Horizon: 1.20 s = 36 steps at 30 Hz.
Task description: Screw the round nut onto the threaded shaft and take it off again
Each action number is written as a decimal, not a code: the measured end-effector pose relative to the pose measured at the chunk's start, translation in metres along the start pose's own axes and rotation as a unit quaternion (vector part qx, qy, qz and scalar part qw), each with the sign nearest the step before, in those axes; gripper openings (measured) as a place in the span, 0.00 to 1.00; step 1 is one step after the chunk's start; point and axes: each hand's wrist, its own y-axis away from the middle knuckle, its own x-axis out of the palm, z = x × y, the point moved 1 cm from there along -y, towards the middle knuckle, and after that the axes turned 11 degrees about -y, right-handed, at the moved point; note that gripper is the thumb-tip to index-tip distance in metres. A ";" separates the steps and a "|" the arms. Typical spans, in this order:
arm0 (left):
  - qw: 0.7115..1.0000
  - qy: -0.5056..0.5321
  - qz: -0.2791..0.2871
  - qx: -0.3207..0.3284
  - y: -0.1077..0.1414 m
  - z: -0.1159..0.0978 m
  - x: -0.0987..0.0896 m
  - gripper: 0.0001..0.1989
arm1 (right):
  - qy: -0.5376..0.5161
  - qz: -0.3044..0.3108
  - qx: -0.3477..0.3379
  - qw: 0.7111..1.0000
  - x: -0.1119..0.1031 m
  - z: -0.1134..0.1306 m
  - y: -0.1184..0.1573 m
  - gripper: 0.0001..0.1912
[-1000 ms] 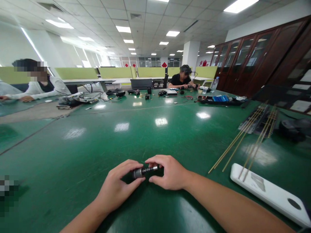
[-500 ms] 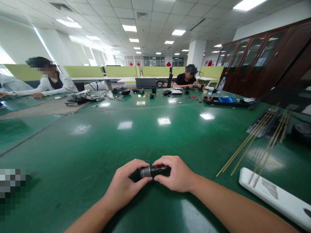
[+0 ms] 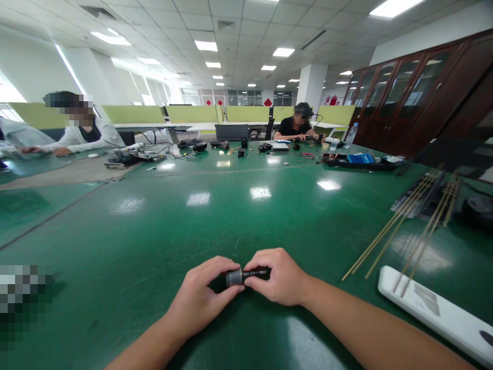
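Between my hands, just above the green table, lies a small dark grey cylinder with a thin ribbed shaft (image 3: 234, 278), its exact kind too small to make out. My left hand (image 3: 201, 293) grips the thick cylinder end, thumb below and fingers above. My right hand (image 3: 279, 277) pinches the ribbed shaft close to the cylinder, with the shaft's pointed tip showing inside the curl of the fingers. The piece is held nearly level, tip to the right. Parts of it are hidden behind my fingertips.
A glossy green table (image 3: 231, 226) spreads ahead. To the right are a white elongated case (image 3: 435, 318) and several thin brass-coloured rods (image 3: 385, 236). Small parts and a black tray (image 3: 358, 162) sit at the far side. Two people work across the table. A pixelated object (image 3: 21, 288) is at left.
My right fingertips have closed onto the ribbed shaft, nearer the cylinder. My left hand and the cylinder have shifted slightly right.
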 end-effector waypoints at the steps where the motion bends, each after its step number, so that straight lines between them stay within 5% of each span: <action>1: 1.000 -0.003 -0.003 -0.003 0.000 0.000 0.000 0.14 | 0.000 0.001 -0.001 1.000 0.000 0.000 0.000 0.09; 36: 1.000 -0.008 -0.010 -0.002 0.004 0.005 0.002 0.15 | 0.022 0.014 0.005 1.000 -0.002 0.004 0.001 0.07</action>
